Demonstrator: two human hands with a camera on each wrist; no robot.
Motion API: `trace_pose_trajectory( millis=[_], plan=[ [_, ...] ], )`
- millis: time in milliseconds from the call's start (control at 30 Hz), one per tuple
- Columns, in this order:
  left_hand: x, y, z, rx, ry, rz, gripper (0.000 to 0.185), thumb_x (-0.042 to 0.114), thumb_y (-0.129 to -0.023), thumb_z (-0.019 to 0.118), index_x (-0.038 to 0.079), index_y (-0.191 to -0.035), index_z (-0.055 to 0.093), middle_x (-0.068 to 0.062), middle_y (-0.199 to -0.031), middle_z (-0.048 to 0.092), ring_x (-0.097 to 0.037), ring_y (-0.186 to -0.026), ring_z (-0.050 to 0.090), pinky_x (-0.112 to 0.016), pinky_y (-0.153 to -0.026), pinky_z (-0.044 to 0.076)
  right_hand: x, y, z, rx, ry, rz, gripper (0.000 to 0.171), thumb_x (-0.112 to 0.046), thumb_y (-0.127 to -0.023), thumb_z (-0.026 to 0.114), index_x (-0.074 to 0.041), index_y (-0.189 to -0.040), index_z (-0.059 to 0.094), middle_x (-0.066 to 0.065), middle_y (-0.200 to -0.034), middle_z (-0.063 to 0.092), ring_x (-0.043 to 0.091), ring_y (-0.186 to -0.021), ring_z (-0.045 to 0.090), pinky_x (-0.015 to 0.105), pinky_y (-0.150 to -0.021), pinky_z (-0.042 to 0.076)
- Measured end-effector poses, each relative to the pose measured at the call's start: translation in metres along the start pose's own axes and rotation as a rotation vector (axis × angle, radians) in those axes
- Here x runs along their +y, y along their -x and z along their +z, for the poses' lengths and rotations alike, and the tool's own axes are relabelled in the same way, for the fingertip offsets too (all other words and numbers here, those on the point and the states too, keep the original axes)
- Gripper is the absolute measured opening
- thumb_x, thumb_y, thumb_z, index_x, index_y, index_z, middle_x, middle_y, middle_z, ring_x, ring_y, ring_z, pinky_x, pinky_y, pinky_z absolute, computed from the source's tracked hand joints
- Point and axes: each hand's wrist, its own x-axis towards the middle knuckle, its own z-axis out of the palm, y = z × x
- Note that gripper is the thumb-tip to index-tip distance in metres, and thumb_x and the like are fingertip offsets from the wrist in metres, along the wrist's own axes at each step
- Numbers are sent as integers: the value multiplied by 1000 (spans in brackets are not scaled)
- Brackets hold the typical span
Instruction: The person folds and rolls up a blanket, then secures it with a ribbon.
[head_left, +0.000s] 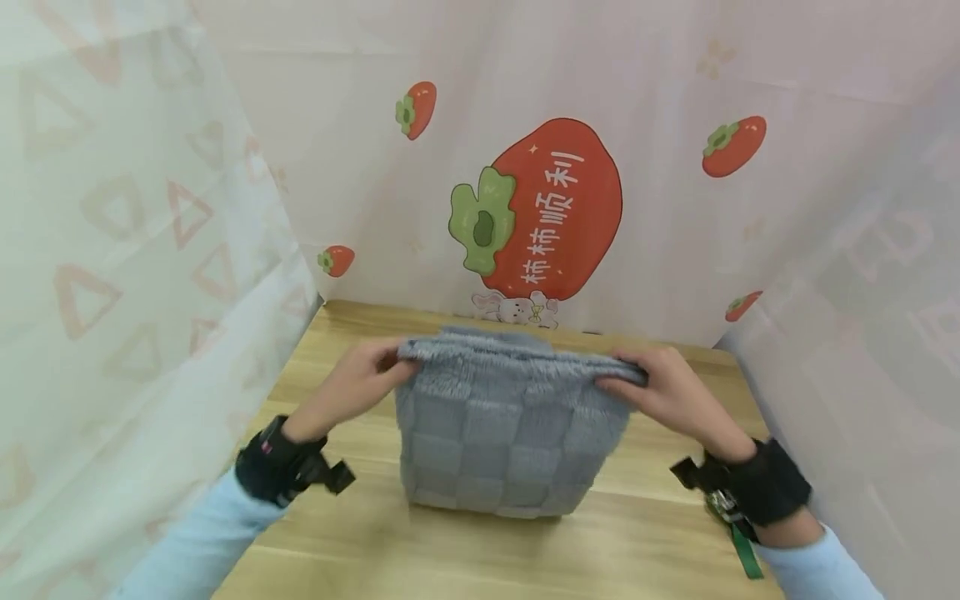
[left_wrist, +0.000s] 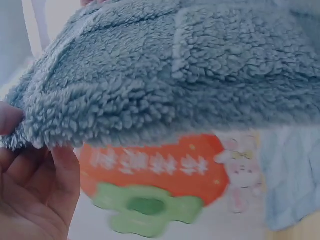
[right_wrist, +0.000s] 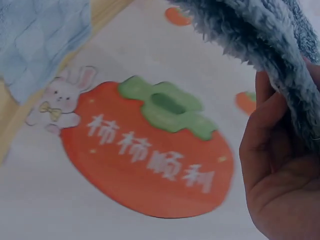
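A fluffy grey-blue cloth with a checkered pile (head_left: 502,450) hangs upright over the table, its top edge stretched between both hands. At its upper left corner the left hand (head_left: 367,379) pinches the edge; the left wrist view shows the thumb above the cloth and fingers below. My right hand (head_left: 667,392) grips the upper right corner, and in the right wrist view its fingers curl around the fuzzy edge (right_wrist: 295,95). Behind the held cloth, both wrist views show a lighter blue quilted-looking fabric (right_wrist: 40,45); its kind cannot be told.
Beneath is a wooden table (head_left: 337,533). A white backdrop with a large printed persimmon (head_left: 570,208) stands at the back, and pale printed curtains (head_left: 135,208) flank the sides. By the right wrist strap lies a green strip (head_left: 745,552).
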Motion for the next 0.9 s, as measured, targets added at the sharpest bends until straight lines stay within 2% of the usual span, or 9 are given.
trace_pose_trajectory(
  millis=[100, 233, 367, 467, 533, 600, 700, 800, 900],
  plan=[
    [-35, -35, 5, -29, 27, -120, 11, 8, -98, 59, 6, -101, 70, -2, -78, 56, -11, -66, 47, -25, -60, 41, 39, -27, 12, -33, -5, 145, 7, -17, -92, 73, -14, -95, 68, -4, -78, 59, 10, -71, 51, 25, -64, 41],
    [-87, -71, 20, -50, 54, -217, 14, 11, -99, 58, 7, -86, 62, -2, -75, 49, -15, -66, 45, -27, -62, 38, 93, -63, 38, -48, -20, 264, 9, -21, -94, 70, -12, -97, 69, 1, -84, 61, 17, -77, 53, 31, -70, 41],
    [-141, -96, 41, -41, 68, -278, 29, 11, -99, 58, 9, -72, 47, 2, -67, 39, -12, -59, 39, -26, -58, 34, 140, -89, 74, -59, -30, 296, 10, -15, -93, 70, -6, -95, 69, 6, -83, 62, 19, -76, 51, 32, -71, 40],
    [-180, -108, 62, -12, 44, -320, 37, 9, -97, 57, 12, -67, 36, 3, -62, 32, -11, -54, 34, -26, -55, 31, 172, -101, 107, -56, -16, 332, 14, -12, -93, 69, 0, -100, 69, 13, -93, 68, 23, -81, 57, 37, -74, 46],
    [-205, -114, 78, 14, 15, -353, 35, 11, -98, 55, 11, -68, 37, 2, -63, 32, -12, -55, 35, -26, -55, 31, 191, -106, 129, -32, 2, 376, 18, -11, -93, 68, 2, -105, 68, 19, -102, 70, 29, -87, 63, 42, -79, 50],
    [-226, -117, 93, 43, -32, -382, 27, 11, -98, 55, 5, -72, 46, -2, -66, 42, -14, -58, 42, -27, -55, 35, 208, -109, 151, 17, 2, 426, 23, -11, -94, 67, 3, -112, 66, 22, -110, 70, 34, -96, 65, 48, -84, 52],
    [-250, -111, 114, 54, -107, -443, 19, 10, -98, 53, -7, -97, 62, -16, -81, 62, -22, -68, 57, -32, -61, 47, 226, -105, 179, 79, -55, 516, 32, -10, -96, 64, 5, -124, 61, 26, -119, 67, 39, -106, 65, 50, -90, 53],
    [-257, -100, 125, 24, -165, -517, 38, 10, -97, 54, -14, -126, 55, -28, -112, 66, -33, -91, 65, -42, -79, 55, 233, -94, 196, 83, -73, 569, 40, -8, -97, 60, 5, -134, 54, 28, -122, 63, 41, -104, 65, 50, -89, 53],
    [-254, -94, 127, 7, -220, -528, 49, 9, -97, 55, -13, -138, 44, -33, -132, 55, -42, -113, 59, -53, -95, 50, 232, -84, 201, 46, -7, 508, 43, -6, -96, 60, 4, -137, 52, 28, -130, 59, 42, -112, 61, 53, -96, 50]
  ],
)
